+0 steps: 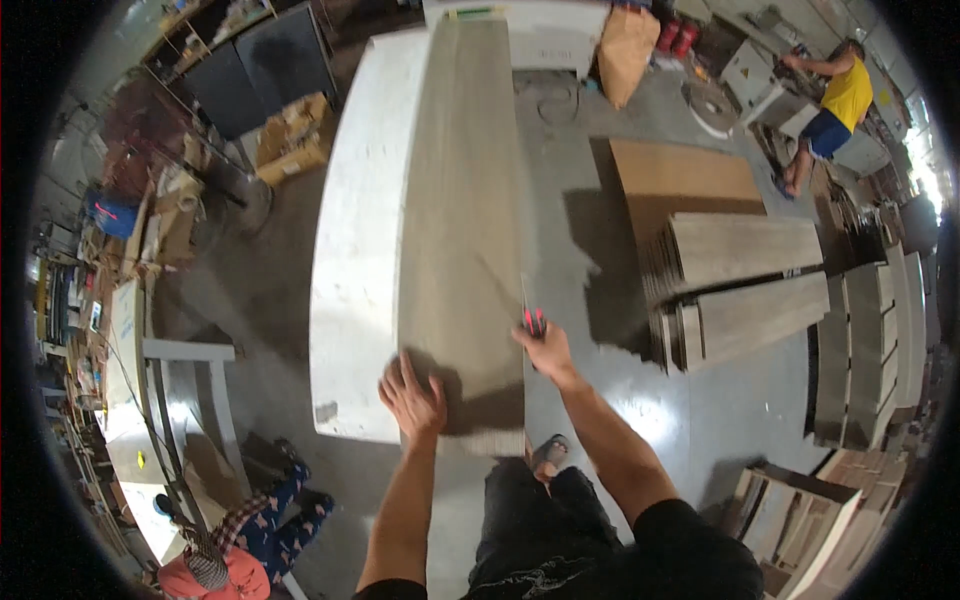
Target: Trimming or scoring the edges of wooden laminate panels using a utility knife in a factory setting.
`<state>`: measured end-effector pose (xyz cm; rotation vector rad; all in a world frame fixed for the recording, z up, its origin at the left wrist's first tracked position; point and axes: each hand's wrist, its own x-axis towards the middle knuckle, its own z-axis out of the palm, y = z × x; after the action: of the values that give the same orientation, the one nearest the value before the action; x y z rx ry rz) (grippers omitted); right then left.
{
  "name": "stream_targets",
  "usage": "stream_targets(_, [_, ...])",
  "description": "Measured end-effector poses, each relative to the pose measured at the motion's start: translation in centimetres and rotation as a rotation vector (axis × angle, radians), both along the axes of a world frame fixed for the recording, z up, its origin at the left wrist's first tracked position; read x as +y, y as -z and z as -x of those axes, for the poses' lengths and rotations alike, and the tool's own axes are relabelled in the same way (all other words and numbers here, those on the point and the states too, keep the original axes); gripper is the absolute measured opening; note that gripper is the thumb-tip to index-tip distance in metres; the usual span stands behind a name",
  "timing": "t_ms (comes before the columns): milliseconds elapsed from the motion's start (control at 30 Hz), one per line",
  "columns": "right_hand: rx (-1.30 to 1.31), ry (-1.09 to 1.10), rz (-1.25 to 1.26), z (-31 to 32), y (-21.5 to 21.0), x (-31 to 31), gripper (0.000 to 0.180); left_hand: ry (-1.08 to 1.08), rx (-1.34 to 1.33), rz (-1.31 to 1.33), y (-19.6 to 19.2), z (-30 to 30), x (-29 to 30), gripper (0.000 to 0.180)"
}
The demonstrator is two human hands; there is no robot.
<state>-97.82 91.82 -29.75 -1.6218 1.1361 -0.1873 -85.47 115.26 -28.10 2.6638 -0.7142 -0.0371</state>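
A stack of long grey-brown wooden boards (465,190) lies lengthwise in front of me on a white table (360,230). My left hand (413,402) rests flat on the near left edge of the top board, fingers spread. At the board's right edge, my right hand (547,348) is closed round a knife (533,322) with a red and black handle. Its thin blade points away from me, along the edge of the boards. Whether the blade touches the wood I cannot tell.
To the right, more board stacks (745,260) lie beside a brown sheet (685,175). A wooden crate (790,525) stands at the lower right. One person (840,100) works at the far right, another (225,560) sits at the lower left. A brown sack (627,55) stands at the back.
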Motion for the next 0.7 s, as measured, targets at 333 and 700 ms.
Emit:
stream_targets(333, [-0.402,0.314,-0.333,9.8,2.3,15.0,0.044,-0.008,-0.078,0.049,2.8,-0.8,-0.1,0.063])
stream_targets(700, [-0.061,0.073,0.153,19.5,0.2,23.1,0.041,-0.004,-0.205,0.064,5.1,-0.9,0.6,0.06])
